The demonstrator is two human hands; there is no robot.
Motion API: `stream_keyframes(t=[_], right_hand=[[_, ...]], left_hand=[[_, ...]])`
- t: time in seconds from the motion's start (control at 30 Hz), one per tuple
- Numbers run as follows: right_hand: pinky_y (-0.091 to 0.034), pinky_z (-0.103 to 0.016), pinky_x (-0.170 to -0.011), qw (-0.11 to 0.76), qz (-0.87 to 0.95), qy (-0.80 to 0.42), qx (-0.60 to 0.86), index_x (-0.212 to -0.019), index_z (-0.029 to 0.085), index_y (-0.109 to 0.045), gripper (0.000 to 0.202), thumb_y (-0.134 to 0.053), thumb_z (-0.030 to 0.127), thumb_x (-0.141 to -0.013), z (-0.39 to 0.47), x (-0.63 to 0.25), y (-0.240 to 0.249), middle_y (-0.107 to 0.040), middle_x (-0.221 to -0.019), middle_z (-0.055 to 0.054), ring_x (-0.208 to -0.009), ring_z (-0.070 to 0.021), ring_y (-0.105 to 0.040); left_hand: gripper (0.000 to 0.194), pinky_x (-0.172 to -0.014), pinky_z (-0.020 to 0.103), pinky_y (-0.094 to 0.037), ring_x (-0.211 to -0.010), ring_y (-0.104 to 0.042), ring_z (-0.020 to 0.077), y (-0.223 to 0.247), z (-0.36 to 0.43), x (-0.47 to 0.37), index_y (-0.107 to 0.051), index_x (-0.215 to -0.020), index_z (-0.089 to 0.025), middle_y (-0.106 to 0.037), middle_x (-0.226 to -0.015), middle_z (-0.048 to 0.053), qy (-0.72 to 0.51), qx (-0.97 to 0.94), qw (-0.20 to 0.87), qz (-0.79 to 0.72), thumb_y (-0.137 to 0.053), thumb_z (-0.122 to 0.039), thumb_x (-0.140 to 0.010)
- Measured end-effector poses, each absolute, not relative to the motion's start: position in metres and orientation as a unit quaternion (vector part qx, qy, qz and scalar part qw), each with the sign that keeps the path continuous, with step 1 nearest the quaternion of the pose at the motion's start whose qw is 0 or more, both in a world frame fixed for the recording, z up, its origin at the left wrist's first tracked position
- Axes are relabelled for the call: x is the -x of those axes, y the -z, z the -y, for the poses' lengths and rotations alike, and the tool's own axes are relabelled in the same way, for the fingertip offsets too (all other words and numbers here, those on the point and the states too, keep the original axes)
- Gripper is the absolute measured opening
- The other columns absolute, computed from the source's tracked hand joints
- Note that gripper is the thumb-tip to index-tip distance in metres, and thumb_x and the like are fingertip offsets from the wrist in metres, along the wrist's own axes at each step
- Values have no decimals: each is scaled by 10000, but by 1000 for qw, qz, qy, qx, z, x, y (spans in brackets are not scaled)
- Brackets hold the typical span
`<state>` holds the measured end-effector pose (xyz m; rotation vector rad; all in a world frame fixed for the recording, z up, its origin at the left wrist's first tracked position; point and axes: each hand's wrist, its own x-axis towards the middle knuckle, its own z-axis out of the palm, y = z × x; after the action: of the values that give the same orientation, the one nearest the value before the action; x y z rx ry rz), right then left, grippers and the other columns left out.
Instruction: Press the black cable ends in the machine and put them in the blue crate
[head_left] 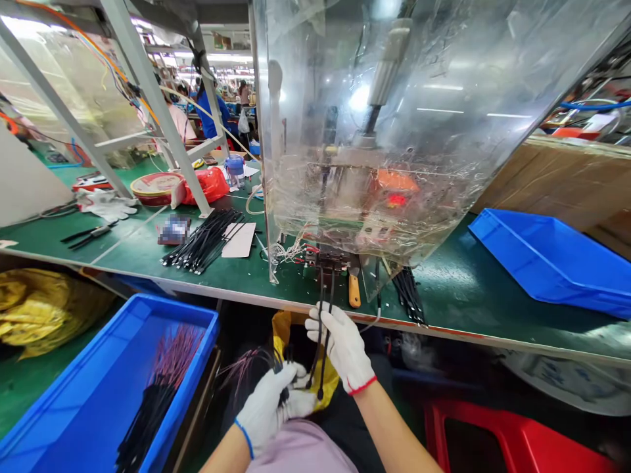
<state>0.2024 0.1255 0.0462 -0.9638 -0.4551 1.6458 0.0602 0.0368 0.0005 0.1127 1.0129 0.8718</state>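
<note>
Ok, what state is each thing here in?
Left hand: gloved, closed on cables
Right hand: gloved, closed on two black cables
Red light: lit
Left blue bin: open, holding wire bundle
Right blue bin: open
Spare gloves: unworn, on the table
Cable pile: loose, on the table
Clear shield: smudged

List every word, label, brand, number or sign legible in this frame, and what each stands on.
No text can be read.
Round red-and-gold tin: any marks are too small to read.
Small dark red-and-blue packet: pixelated, unreadable.
Glowing red spot behind the clear plastic panel: too blurred to tell whether it is a number.
White rectangular card: no lettering can be made out.
</note>
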Motion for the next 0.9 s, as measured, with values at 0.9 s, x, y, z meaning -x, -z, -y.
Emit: stream_keyframes(t=[0.9], right_hand=[[-608, -352, -660, 466, 209, -724, 463, -568, 118, -639, 383, -531, 286, -894, -183, -208, -71, -736, -818, -157, -685, -222, -715]], left_hand=[[229, -513, 194, -462, -577, -568, 100, -32, -60, -72, -578, -887, -116, -606, -813, 82, -481, 14, 795, -370, -707, -283, -797]])
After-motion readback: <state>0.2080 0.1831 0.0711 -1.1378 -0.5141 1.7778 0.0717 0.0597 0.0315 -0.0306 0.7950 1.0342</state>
